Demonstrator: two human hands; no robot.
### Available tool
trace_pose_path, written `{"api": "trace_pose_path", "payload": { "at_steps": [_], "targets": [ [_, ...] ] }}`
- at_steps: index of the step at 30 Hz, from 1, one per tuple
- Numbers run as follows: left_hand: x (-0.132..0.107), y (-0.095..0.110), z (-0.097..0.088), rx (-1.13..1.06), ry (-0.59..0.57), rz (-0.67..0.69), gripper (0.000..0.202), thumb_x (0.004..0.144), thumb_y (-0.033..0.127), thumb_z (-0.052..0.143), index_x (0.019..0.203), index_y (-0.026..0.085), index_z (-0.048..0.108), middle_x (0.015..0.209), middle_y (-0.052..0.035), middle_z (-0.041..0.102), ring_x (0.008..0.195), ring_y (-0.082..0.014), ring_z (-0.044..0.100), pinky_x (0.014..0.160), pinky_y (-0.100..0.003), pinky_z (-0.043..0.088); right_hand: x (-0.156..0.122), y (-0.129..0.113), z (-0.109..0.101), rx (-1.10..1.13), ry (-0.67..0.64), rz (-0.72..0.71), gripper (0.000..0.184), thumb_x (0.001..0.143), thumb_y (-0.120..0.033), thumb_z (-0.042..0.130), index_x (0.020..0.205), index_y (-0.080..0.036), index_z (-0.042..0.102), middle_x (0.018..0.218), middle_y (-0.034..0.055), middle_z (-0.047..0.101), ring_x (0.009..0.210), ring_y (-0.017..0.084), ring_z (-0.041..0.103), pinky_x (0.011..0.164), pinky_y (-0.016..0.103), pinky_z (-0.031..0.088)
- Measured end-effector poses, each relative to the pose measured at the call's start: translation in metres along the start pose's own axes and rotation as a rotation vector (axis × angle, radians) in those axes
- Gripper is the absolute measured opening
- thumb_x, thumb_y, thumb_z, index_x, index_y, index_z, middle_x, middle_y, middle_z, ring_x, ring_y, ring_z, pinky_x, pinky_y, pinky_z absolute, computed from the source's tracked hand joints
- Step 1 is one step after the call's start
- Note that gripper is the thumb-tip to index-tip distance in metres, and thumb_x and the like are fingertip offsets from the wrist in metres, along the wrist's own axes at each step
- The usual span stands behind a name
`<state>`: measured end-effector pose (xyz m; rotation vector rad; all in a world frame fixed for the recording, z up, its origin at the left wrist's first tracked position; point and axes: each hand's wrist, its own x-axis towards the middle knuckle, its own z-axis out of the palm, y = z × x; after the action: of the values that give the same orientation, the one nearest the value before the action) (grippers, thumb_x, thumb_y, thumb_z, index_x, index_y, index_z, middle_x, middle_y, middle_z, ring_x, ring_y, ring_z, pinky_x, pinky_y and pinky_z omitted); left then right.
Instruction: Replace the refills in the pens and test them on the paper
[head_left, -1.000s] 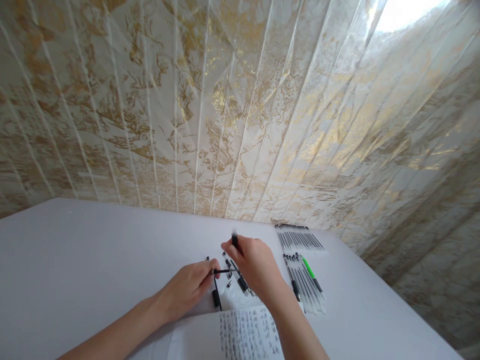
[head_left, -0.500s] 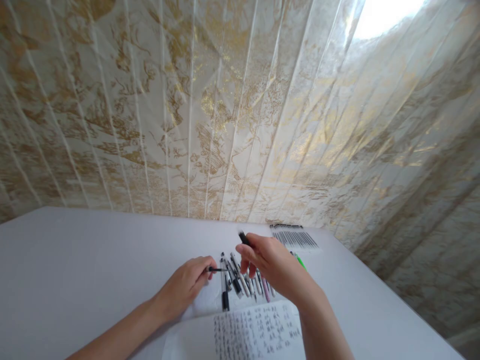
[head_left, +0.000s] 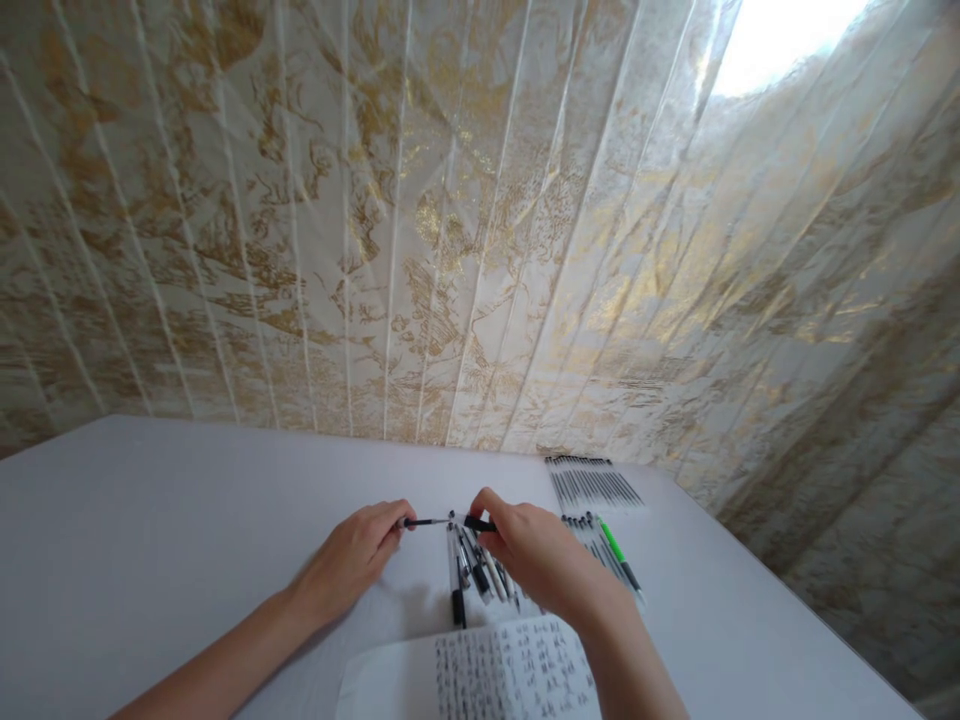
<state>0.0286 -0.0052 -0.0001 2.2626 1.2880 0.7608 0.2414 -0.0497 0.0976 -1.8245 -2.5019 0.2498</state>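
My left hand (head_left: 352, 555) pinches one end of a thin black refill (head_left: 427, 522), held level above the table. Facing it, my right hand (head_left: 536, 555) is closed round a black pen barrel (head_left: 478, 523), whose tip points left at the refill's free end. The two parts are nearly in line and almost touch. Below my hands several pens (head_left: 472, 570) lie side by side on the white table (head_left: 187, 520).
A sheet of handwritten paper (head_left: 510, 670) lies at the near edge. To the right are a row of pens with one green pen (head_left: 616, 550) and a farther pack of black refills (head_left: 592, 485). A cream and gold curtain (head_left: 480, 220) hangs behind the table.
My right hand has come down and turned the barrel from upright to level, pointing left. My left hand has lifted the refill and brought its end towards the barrel.
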Motion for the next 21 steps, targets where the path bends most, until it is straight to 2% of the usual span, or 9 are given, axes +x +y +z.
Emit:
{"api": "trace_pose_path", "payload": {
  "at_steps": [4,9,16,21],
  "targets": [
    [0.0,0.0,-0.001,0.022,0.01,0.006,0.024,0.085,0.017,0.033,0.09,0.022,0.057,0.086,-0.0024,0.065,0.083,-0.0196,0.059,0.077,-0.031,0.042,-0.001,-0.002,-0.002,-0.011,-0.003,0.002,0.022,0.088,-0.018,0.046,0.108,-0.023,0.054,0.078,0.005,0.068,0.071,0.019,0.061,0.054,0.025,0.026],
    [-0.001,0.001,0.002,0.105,0.006,0.039,0.026,0.084,0.013,0.033,0.089,0.022,0.057,0.085,-0.003,0.063,0.082,-0.02,0.058,0.076,-0.031,0.04,0.002,-0.008,0.002,-0.025,0.001,-0.019,0.021,0.087,-0.018,0.047,0.105,-0.024,0.056,0.077,0.004,0.068,0.069,0.018,0.061,0.055,0.025,0.028],
    [-0.002,0.005,0.002,0.164,-0.033,0.036,0.029,0.082,0.01,0.032,0.091,0.022,0.056,0.085,-0.0027,0.064,0.082,-0.0198,0.057,0.077,-0.031,0.039,0.008,-0.011,0.009,-0.107,0.079,0.001,0.016,0.081,-0.017,0.054,0.096,-0.023,0.056,0.075,0.0031,0.069,0.066,0.018,0.063,0.051,0.025,0.024],
    [-0.003,0.015,-0.002,0.124,-0.093,0.014,0.028,0.082,0.012,0.032,0.09,0.023,0.056,0.082,-0.0013,0.063,0.08,-0.0189,0.058,0.073,-0.028,0.039,0.013,-0.016,0.01,-0.081,0.112,-0.023,0.012,0.083,-0.021,0.056,0.095,-0.023,0.058,0.074,0.0015,0.069,0.069,0.017,0.064,0.053,0.025,0.025]
  ]
}}
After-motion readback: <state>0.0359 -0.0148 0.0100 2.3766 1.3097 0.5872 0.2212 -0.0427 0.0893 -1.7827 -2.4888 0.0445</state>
